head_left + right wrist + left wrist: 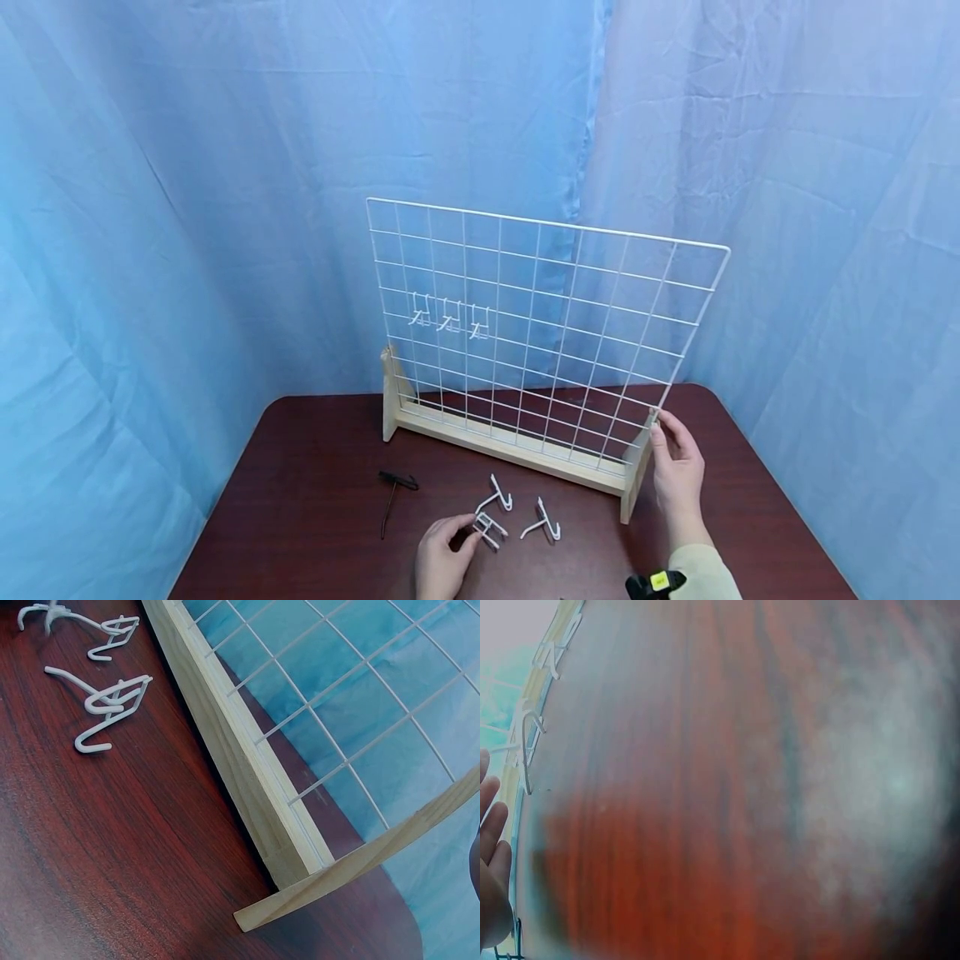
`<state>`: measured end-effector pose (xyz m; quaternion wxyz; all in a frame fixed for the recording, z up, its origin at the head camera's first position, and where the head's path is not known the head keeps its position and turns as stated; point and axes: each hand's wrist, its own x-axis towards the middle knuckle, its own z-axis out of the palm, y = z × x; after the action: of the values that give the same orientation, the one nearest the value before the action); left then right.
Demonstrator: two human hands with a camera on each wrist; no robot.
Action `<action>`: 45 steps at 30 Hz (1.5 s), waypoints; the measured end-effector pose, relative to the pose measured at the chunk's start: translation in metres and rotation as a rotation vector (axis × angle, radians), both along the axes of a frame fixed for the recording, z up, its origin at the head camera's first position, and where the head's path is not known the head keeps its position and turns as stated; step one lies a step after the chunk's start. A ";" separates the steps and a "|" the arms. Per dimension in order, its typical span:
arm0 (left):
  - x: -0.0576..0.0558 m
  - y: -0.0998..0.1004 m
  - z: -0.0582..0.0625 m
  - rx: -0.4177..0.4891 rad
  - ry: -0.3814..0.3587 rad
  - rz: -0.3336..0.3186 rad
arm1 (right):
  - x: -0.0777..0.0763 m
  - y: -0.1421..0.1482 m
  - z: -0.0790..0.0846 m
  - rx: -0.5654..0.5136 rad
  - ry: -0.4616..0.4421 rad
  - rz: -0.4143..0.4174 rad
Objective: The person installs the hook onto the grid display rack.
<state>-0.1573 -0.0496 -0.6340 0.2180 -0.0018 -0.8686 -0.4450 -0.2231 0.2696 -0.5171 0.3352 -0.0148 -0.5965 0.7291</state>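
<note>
A white wire grid panel [555,325] stands upright in a wooden stand [510,450]. Three white hooks [448,323] hang side by side on its left half. At the table's front, my left hand [444,557] pinches another white wire hook [491,530] between thumb and index finger, low over the tabletop. Beside it lie two more white hooks, one just behind [497,493] and one to the right [543,522]. My right hand [678,471] grips the top of the stand's right end piece [636,471], thumb in front, where the panel's edge enters it.
A black hook [393,492] lies on the dark red-brown table [315,483], left of the white ones. Pale blue curtains [247,208] hang behind and on both sides. Black gear with a yellow label [659,581] sits by my right sleeve.
</note>
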 end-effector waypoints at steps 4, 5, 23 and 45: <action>-0.001 0.001 -0.001 0.002 0.035 0.012 | 0.001 0.000 0.000 0.008 -0.006 -0.007; -0.001 0.001 -0.001 0.006 0.056 0.010 | -0.001 0.001 -0.002 0.009 -0.005 -0.008; -0.016 0.021 0.010 0.224 0.062 -0.119 | -0.012 0.008 -0.021 0.010 0.005 -0.022; -0.029 0.022 0.021 0.230 -0.082 -0.164 | -0.011 0.008 -0.020 0.016 -0.002 -0.025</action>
<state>-0.1866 -0.0275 -0.6125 0.1440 -0.0298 -0.8170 -0.5576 -0.2340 0.2773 -0.5374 0.3440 -0.0201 -0.6024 0.7200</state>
